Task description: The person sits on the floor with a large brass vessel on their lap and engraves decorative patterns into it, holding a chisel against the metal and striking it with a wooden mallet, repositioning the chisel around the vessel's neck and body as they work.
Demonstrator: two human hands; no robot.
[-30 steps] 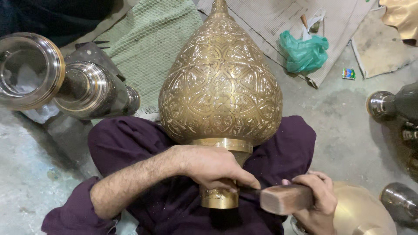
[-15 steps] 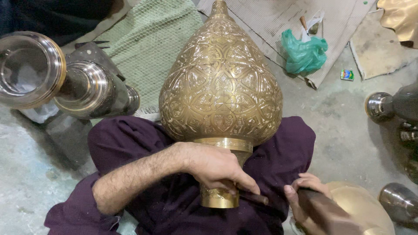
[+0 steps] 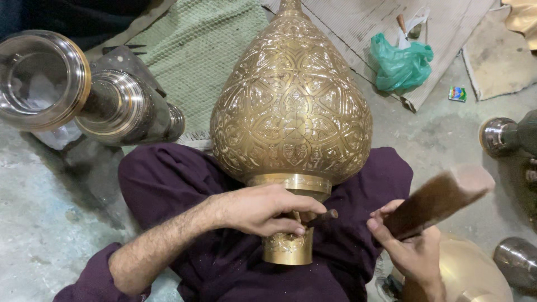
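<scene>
Vessel (image 3: 291, 112): lies on the lap, neck toward the person.
Left hand (image 3: 263, 210): on the neck, holding the chisel (image 3: 321, 217).
Right hand (image 3: 408, 246): right of the neck, gripping the mallet (image 3: 442, 198).
Bag (image 3: 400, 61): on the mat (image 3: 358, 22), behind-right of the vessel.

A rough grey concrete floor (image 3: 45, 223) carries a green woven mat (image 3: 196, 61) at the top, beside a pale ribbed mat (image 3: 347, 28) with a green plastic bag (image 3: 400, 64) lying on it. A flat cardboard sheet (image 3: 498, 61) lies toward the top right corner. Light is even and dim.
</scene>
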